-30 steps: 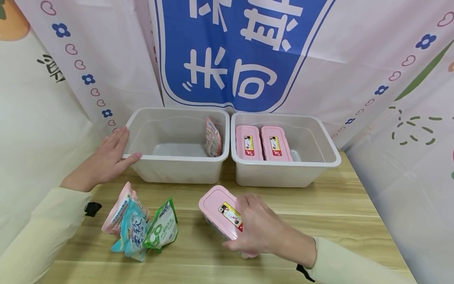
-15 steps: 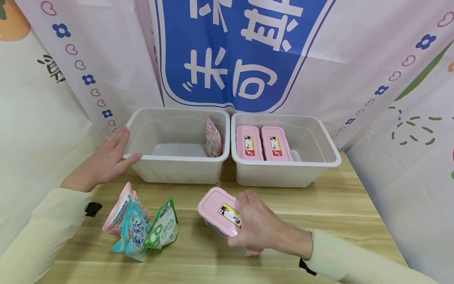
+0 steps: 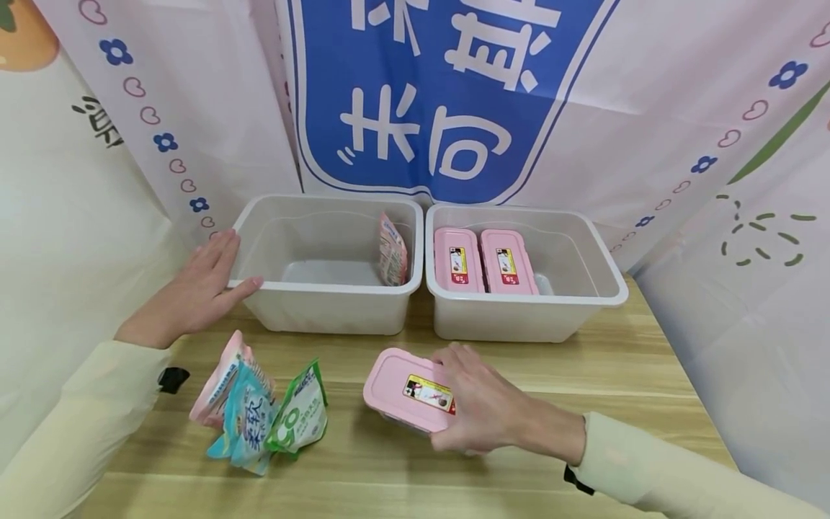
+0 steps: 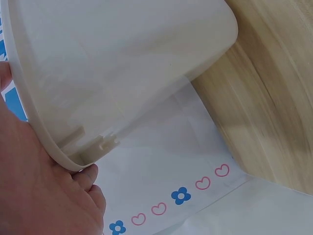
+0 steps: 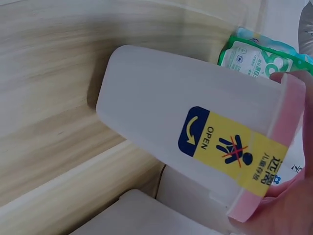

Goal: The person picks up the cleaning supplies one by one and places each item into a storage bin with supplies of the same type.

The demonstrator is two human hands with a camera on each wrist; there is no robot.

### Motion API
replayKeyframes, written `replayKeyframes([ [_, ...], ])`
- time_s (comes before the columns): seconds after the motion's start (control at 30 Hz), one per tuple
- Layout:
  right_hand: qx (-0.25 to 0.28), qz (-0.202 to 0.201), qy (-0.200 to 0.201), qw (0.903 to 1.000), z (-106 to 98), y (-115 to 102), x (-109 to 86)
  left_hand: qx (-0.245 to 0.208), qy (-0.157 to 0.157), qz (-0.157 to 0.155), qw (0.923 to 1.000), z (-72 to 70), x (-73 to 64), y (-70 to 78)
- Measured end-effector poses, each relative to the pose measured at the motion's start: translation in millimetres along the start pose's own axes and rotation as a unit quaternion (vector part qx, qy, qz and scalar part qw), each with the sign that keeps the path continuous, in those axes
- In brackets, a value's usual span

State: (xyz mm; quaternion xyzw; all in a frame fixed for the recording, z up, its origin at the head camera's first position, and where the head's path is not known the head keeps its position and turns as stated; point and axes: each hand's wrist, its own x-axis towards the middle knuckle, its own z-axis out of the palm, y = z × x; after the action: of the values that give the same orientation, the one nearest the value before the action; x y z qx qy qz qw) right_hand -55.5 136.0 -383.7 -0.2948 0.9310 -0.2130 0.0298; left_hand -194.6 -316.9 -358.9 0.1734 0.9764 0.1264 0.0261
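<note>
While our right hand (image 3: 480, 404) pinches a pink-lidded box (image 3: 398, 389) across its lid, we cannot tell whether the box's base touches the table (image 3: 583, 382). With fingers extended and thumb spread, our left hand (image 3: 191, 288) rests on the rim of a pale bin (image 3: 331, 310) at eleven o'clock from that box. Inside, a pink pouch (image 3: 392, 256) stands at this bin's three-o'clock end. At one o'clock from the held box we see a second bin (image 3: 506, 318), with two similar boxes (image 3: 458, 267) at its nine-o'clock end. At nine o'clock, a pale pink pouch (image 3: 217, 386), a blue pouch (image 3: 249, 425) and a green pouch (image 3: 301, 418) bunch together.
</note>
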Motion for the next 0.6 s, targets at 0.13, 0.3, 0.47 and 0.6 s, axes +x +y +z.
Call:
replayKeyframes([
  [0.13, 0.003, -0.009, 0.001, 1.0000, -5, 4, -3.9, -0.004, 0.001, 0.000, 1.0000, 0.5, -0.7, 1.0],
  [0.3, 0.019, -0.005, 0.005, 0.9998, -16, 7, -11.3, -0.005, -0.001, -0.004, 1.0000, 3.4, -0.7, 1.8],
  [0.47, 0.026, -0.016, 0.031, 0.9990, -30, 11, -16.6, -0.004, -0.002, -0.001, 1.0000, 3.2, 1.2, 0.6],
  [0.6, 0.029, -0.013, 0.049, 0.9983, -43, 11, -19.1, -0.006, 0.001, -0.001, 1.0000, 1.8, 1.0, 0.5],
])
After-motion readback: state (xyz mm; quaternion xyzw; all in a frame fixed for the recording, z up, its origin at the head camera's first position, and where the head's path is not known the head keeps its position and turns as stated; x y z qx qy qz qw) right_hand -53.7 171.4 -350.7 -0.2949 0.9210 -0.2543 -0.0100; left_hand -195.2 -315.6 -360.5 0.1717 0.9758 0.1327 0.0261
